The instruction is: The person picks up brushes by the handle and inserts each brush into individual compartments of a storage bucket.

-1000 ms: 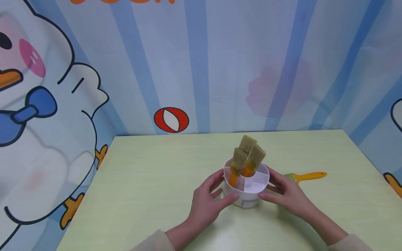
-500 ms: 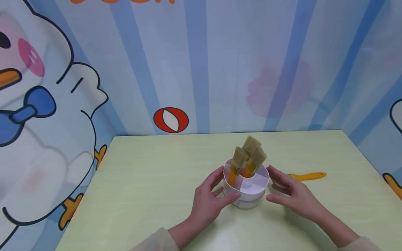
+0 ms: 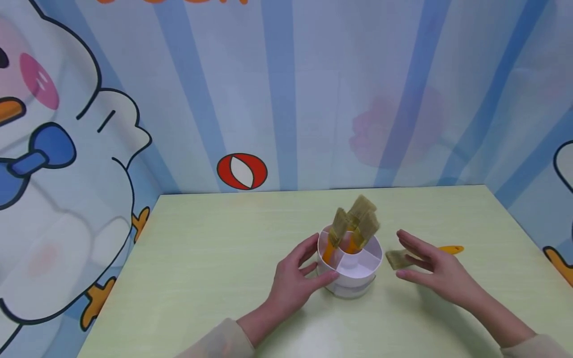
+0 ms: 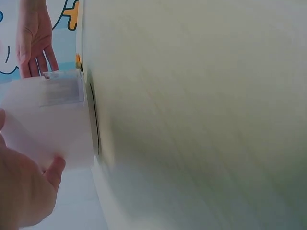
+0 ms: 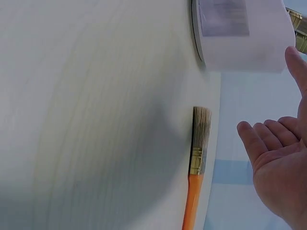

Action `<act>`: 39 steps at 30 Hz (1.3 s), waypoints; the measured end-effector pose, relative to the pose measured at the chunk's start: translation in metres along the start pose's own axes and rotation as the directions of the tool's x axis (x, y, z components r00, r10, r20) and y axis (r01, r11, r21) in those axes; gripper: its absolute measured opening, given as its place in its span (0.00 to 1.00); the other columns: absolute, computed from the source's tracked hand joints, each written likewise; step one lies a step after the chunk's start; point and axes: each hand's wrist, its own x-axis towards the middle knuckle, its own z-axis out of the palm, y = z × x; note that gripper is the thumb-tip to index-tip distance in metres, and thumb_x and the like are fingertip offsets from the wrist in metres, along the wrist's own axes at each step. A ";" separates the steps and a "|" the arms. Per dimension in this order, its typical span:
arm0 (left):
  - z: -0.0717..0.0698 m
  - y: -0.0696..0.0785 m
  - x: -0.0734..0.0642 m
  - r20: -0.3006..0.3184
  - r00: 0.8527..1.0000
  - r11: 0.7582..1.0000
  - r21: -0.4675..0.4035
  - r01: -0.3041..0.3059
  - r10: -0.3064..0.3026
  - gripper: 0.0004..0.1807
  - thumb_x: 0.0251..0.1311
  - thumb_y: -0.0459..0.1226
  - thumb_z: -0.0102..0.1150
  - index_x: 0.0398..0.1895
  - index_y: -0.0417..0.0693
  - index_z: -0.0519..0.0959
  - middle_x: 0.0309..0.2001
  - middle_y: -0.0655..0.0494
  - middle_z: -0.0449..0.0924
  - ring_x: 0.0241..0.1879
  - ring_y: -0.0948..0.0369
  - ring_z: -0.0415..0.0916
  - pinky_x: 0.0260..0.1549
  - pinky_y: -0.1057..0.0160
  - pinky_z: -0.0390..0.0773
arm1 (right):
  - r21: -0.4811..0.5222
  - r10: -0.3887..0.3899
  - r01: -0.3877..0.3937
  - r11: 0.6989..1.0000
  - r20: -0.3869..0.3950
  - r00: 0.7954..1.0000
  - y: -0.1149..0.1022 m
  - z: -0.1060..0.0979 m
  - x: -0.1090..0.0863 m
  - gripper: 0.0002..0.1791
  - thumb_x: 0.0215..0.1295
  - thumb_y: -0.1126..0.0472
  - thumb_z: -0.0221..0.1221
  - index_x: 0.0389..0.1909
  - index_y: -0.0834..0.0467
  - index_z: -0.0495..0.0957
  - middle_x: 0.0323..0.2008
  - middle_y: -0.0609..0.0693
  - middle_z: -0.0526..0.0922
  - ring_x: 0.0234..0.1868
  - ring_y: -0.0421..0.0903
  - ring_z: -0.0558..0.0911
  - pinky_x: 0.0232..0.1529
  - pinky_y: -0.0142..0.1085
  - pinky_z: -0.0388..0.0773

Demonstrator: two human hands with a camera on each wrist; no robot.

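Observation:
A round white desk organizer (image 3: 351,286) with divided compartments stands on the table. Several paintbrushes (image 3: 366,231) stick up out of it, bristles on top, orange handles down inside. My left hand (image 3: 294,281) holds the organizer from the left, thumb across its near wall and fingers round the far side; in the left wrist view the thumb lies against its smooth wall. To the right, my right hand (image 3: 440,271) hovers with spread fingers, holding nothing. Beneath and behind it lies another paintbrush (image 5: 196,158), bristles pointing toward the organizer, its handle partly hidden by the hand in the head view.
The pale table (image 3: 215,248) ends at a back edge against a blue striped backdrop (image 3: 309,99). A printed white bird (image 3: 67,223) covers the backdrop on the left.
My right hand has let go of the organizer and moved right, over the loose paintbrush. The brushes in the organizer have shifted slightly; my left hand stays on it.

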 end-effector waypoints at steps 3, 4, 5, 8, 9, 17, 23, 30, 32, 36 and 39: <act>-0.004 -0.001 0.002 0.020 1.000 1.000 -0.021 0.004 -0.004 0.42 0.63 0.42 0.79 0.79 0.62 0.70 0.77 0.65 0.71 0.76 0.55 0.70 0.63 0.52 0.81 | -0.010 0.001 -0.001 1.000 -0.004 1.000 0.001 -0.003 0.000 0.46 0.68 0.64 0.73 0.82 0.66 0.60 0.76 0.73 0.66 0.64 0.19 0.72 0.58 0.24 0.80; -0.005 -0.001 0.003 0.028 1.000 1.000 -0.028 0.007 -0.006 0.42 0.63 0.42 0.79 0.79 0.62 0.70 0.77 0.64 0.71 0.76 0.55 0.69 0.63 0.51 0.81 | -0.016 0.002 -0.002 1.000 -0.004 1.000 0.002 -0.005 0.000 0.46 0.68 0.64 0.73 0.82 0.66 0.60 0.76 0.73 0.66 0.65 0.19 0.72 0.58 0.23 0.79; -0.006 -0.002 0.004 0.036 0.999 0.999 -0.035 0.008 -0.007 0.42 0.63 0.42 0.79 0.79 0.61 0.70 0.77 0.64 0.71 0.76 0.55 0.69 0.63 0.50 0.81 | -0.026 0.004 -0.005 1.000 -0.005 1.000 0.003 -0.006 -0.001 0.46 0.68 0.64 0.73 0.82 0.66 0.60 0.76 0.72 0.66 0.64 0.18 0.71 0.58 0.21 0.78; -0.009 -0.004 0.007 0.061 0.998 0.999 -0.043 0.011 -0.008 0.43 0.63 0.41 0.79 0.80 0.61 0.70 0.77 0.64 0.70 0.76 0.56 0.69 0.64 0.49 0.80 | -0.069 0.017 -0.018 0.997 -0.006 1.000 0.006 -0.011 -0.001 0.46 0.69 0.62 0.72 0.82 0.65 0.61 0.77 0.69 0.67 0.64 0.16 0.70 0.58 0.18 0.75; -0.011 -0.004 0.008 0.072 0.997 0.999 -0.045 0.010 -0.006 0.43 0.63 0.41 0.79 0.80 0.61 0.70 0.77 0.64 0.70 0.76 0.56 0.69 0.64 0.49 0.80 | -0.087 0.025 -0.025 0.996 -0.007 1.000 0.007 -0.013 -0.002 0.46 0.69 0.61 0.72 0.82 0.64 0.61 0.77 0.68 0.67 0.64 0.16 0.70 0.58 0.17 0.74; -0.019 -0.006 0.016 0.147 0.989 0.998 -0.056 -0.012 0.020 0.42 0.64 0.39 0.77 0.80 0.56 0.69 0.77 0.55 0.71 0.75 0.51 0.70 0.65 0.45 0.79 | -0.312 0.085 -0.089 0.946 -0.029 0.996 0.014 -0.033 -0.005 0.46 0.68 0.55 0.74 0.81 0.61 0.64 0.74 0.68 0.71 0.64 0.65 0.82 0.54 0.36 0.87; -0.020 -0.005 0.020 0.164 0.986 0.999 -0.036 0.003 0.003 0.43 0.64 0.41 0.78 0.81 0.60 0.69 0.76 0.60 0.72 0.75 0.54 0.70 0.66 0.48 0.79 | -0.383 0.142 -0.136 0.914 -0.011 0.990 0.022 -0.047 -0.006 0.46 0.69 0.51 0.72 0.82 0.61 0.63 0.74 0.72 0.70 0.65 0.74 0.79 0.54 0.62 0.84; -0.022 -0.006 0.025 0.203 0.979 0.999 -0.032 0.009 -0.002 0.43 0.66 0.41 0.76 0.82 0.59 0.67 0.77 0.59 0.70 0.77 0.54 0.68 0.67 0.48 0.78 | -0.423 0.193 -0.175 0.889 0.001 0.981 0.035 -0.055 -0.007 0.46 0.70 0.48 0.71 0.82 0.61 0.63 0.74 0.74 0.69 0.65 0.75 0.78 0.56 0.66 0.82; -0.023 -0.006 0.026 0.211 0.978 1.000 -0.030 0.007 0.000 0.43 0.66 0.41 0.76 0.82 0.58 0.66 0.78 0.59 0.69 0.77 0.54 0.67 0.67 0.48 0.77 | -0.426 0.199 -0.179 0.887 0.003 0.980 0.036 -0.055 -0.008 0.46 0.70 0.47 0.71 0.82 0.61 0.63 0.74 0.74 0.69 0.65 0.75 0.78 0.56 0.65 0.82; -0.022 -0.007 0.024 0.184 0.983 1.000 -0.012 -0.011 0.013 0.44 0.66 0.41 0.76 0.83 0.56 0.66 0.80 0.58 0.68 0.78 0.53 0.66 0.68 0.47 0.76 | -0.432 0.196 -0.174 0.885 0.007 0.980 0.037 -0.056 -0.007 0.46 0.70 0.47 0.71 0.81 0.61 0.64 0.73 0.74 0.70 0.64 0.75 0.78 0.56 0.67 0.81; -0.018 -0.008 0.018 0.121 0.992 0.999 0.018 -0.028 0.026 0.45 0.64 0.43 0.77 0.83 0.57 0.66 0.80 0.59 0.66 0.79 0.54 0.65 0.68 0.49 0.76 | -0.447 0.185 -0.161 0.880 0.012 0.983 0.038 -0.057 -0.006 0.46 0.70 0.47 0.71 0.81 0.62 0.64 0.73 0.73 0.70 0.64 0.75 0.78 0.56 0.69 0.80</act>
